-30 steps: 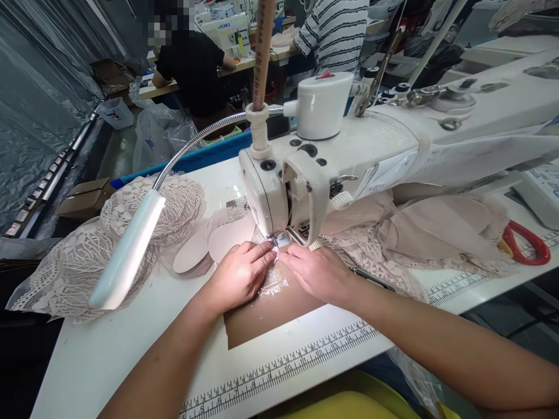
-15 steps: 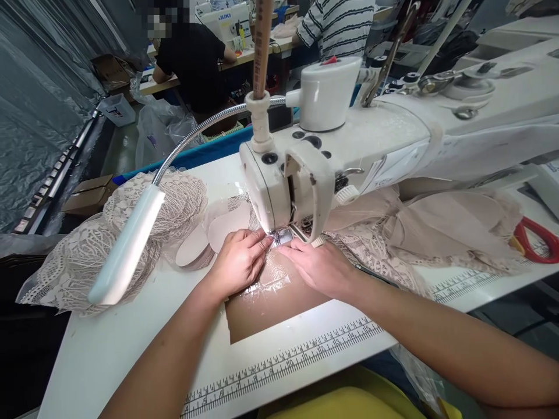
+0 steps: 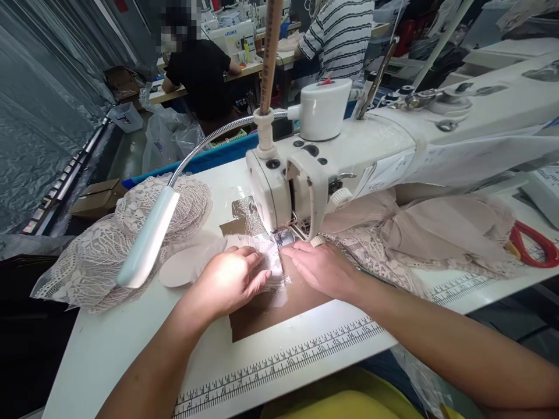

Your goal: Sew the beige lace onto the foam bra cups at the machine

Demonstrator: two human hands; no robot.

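My left hand [image 3: 233, 278] lies on a piece of beige lace fabric [image 3: 268, 256] just left of the needle, fingers curled and pressing it down. My right hand [image 3: 323, 269] rests flat on the fabric right of the presser foot [image 3: 286, 235], fingers stretched towards the needle. Both sit under the head of a white sewing machine [image 3: 305, 174]. A brown patch [image 3: 271, 308] on the table lies under the hands.
A gooseneck lamp [image 3: 148, 238] hangs at the left over a heap of lace pieces [image 3: 109, 250]. More beige fabric [image 3: 437, 233] lies under the machine arm, red-handled scissors [image 3: 533, 244] at the right. Rulers [image 3: 279, 366] line the table's front edge. Other people sit at machines behind.
My left hand has slid back towards me and left, drawing the lace piece with it. The right hand stays by the presser foot. The camera shifted slightly.
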